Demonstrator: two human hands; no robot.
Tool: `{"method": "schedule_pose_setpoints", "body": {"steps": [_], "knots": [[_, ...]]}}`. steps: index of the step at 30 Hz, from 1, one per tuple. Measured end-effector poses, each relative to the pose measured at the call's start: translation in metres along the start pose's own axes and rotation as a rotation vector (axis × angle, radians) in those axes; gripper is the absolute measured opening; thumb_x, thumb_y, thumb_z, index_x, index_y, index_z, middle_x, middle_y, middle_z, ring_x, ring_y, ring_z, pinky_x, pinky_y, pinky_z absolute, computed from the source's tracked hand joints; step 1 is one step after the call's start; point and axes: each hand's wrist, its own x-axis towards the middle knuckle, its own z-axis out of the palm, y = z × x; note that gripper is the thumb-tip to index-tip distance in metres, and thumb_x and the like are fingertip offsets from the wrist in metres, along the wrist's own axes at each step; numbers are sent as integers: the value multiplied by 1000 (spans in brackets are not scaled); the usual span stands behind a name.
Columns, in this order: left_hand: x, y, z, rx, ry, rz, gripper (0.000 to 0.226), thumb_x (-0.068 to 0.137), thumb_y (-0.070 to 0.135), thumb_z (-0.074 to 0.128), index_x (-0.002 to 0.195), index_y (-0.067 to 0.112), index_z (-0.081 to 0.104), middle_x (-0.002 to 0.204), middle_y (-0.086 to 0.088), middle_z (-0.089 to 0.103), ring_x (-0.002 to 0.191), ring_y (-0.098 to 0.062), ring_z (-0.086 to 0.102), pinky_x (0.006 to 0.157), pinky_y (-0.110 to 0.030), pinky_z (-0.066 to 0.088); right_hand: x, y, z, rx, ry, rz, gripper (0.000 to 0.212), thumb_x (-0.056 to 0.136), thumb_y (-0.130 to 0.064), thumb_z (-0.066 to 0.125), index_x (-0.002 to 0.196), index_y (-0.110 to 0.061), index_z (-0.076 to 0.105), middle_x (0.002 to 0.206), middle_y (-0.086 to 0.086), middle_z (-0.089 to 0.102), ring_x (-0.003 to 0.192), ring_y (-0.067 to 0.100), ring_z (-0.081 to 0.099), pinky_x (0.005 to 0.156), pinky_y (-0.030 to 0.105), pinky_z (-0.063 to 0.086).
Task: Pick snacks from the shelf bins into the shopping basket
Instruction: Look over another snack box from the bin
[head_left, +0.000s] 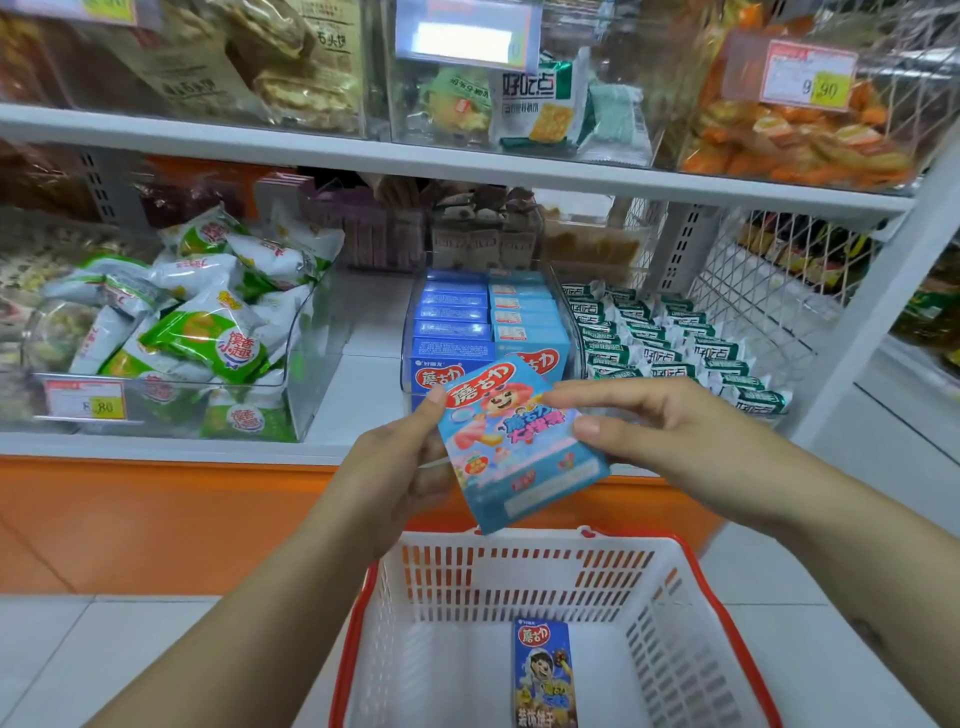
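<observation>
- Pale-blue card forms the snack box (519, 447), which is held tilted in the air, above the far rim of the basket (696, 566) and in front of the lower shelf (358, 400).
- The left grip (395, 467) is closed on the box's left side. Its thumb is laid on the front near the top corner, and its fingers are tucked behind the box, out of sight.
- The right grip (670, 431) is closed lightly on the box's right side. Its thumb is pressed on the front, and its forefinger is stretched along the top edge.
- The basket, white with a red rim, is seen below both hands, over pale floor tiles.
- A dark-blue box (545, 675) is laid flat on the basket's bottom.
- A clear bin (457, 322) on the lower shelf, just behind the held box, is packed with rows of blue boxes.
- To the left, green-and-white bags (208, 332) are heaped in another clear bin, with a price tag (85, 400) fixed to its front.
- To the right, small green-and-white packets (670, 338) are laid in rows.
- More packaged snacks are carried in clear bins on the upper shelf (311, 150).
</observation>
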Motion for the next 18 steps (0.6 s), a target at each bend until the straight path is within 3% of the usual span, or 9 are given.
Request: {"method": "schedule_pose_setpoints", "body": {"steps": [3, 6, 11, 15, 18], "knots": [[-1, 1, 0, 30, -35, -1, 36, 93, 47, 48, 104, 18, 66, 93, -8, 75, 80, -17, 69, 85, -38, 46, 4, 2, 2, 219, 45, 55, 30, 71, -30, 61, 97, -18, 72, 100, 9, 74, 87, 16, 70, 76, 24, 58], [-4, 1, 1, 113, -54, 27, 35, 92, 49, 48, 116, 29, 62, 97, 2, 75, 82, -11, 72, 85, -36, 48, 8, 3, -1, 391, 79, 125, 34, 75, -30, 57, 98, -10, 70, 96, 12, 74, 77, 24, 72, 67, 25, 59], [-7, 1, 2, 212, -21, 118, 42, 89, 50, 52, 127, 32, 57, 106, 5, 71, 87, -11, 72, 74, -29, 50, 12, 15, -5, 619, 130, 233, 39, 77, -28, 58, 107, -5, 65, 101, 13, 73, 78, 27, 72, 63, 28, 59], [-7, 0, 2, 191, -16, 158, 46, 86, 44, 58, 130, 29, 56, 105, 1, 71, 83, -12, 72, 52, -14, 52, 12, 25, -9, 731, 150, 297, 37, 76, -26, 60, 107, -6, 63, 101, 15, 72, 67, 24, 72, 57, 29, 59], [-6, 0, 3, 150, -2, 202, 44, 89, 33, 60, 132, 27, 55, 107, -4, 71, 79, -13, 73, 53, -11, 50, 12, 34, -13, 755, 138, 311, 52, 55, -28, 80, 101, -7, 72, 102, 16, 72, 74, 26, 72, 59, 33, 60]]}}
